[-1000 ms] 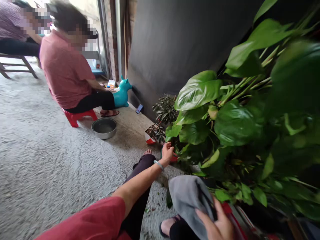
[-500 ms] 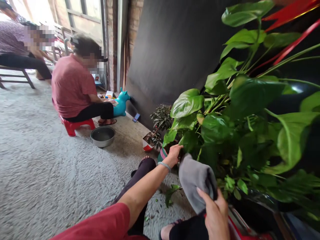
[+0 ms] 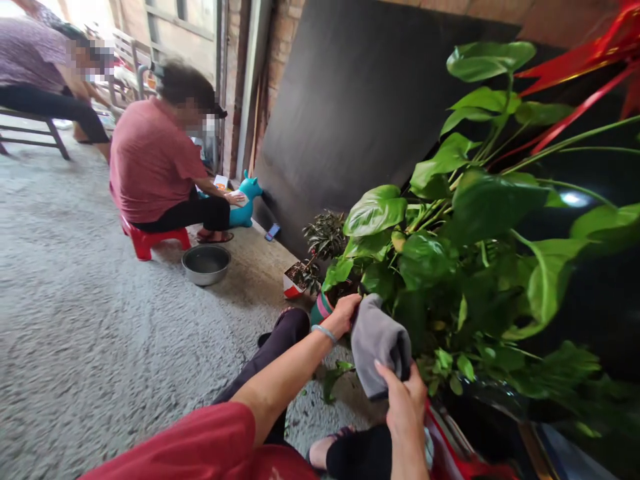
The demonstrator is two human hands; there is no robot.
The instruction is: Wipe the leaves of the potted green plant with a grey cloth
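We've got the grey cloth (image 3: 377, 340) below mid-view, at five o'clock from the centre, folded and bunched next to the leafy plant (image 3: 427, 263). Clock is centred on the cloth from here. Five o'clock: our right hand (image 3: 407, 400), thumb on top, fingers closed on the cloth. Ten o'clock, right by it: our left hand (image 3: 343, 315), bracelet (image 3: 325, 331) on the wrist; fingertips partly hidden at the plant's edge, so we can't tell whether they're pinching anything. One o'clock: that plant's broad leaves; farther that way, a red ribbon (image 3: 575, 63). Ten o'clock, just past the left hand: green-and-pink pot (image 3: 323, 308), then white-and-red pot (image 3: 291, 288). Eleven: dark-leaved plant (image 3: 325, 235). Well out at ten: grey basin (image 3: 207, 275) on the floor (image 3: 125, 347), then a person in a red shirt (image 3: 150, 160) on a red stool (image 3: 143, 243), one hand on a turquoise animal figure (image 3: 243, 212). Twelve: black board (image 3: 345, 100).
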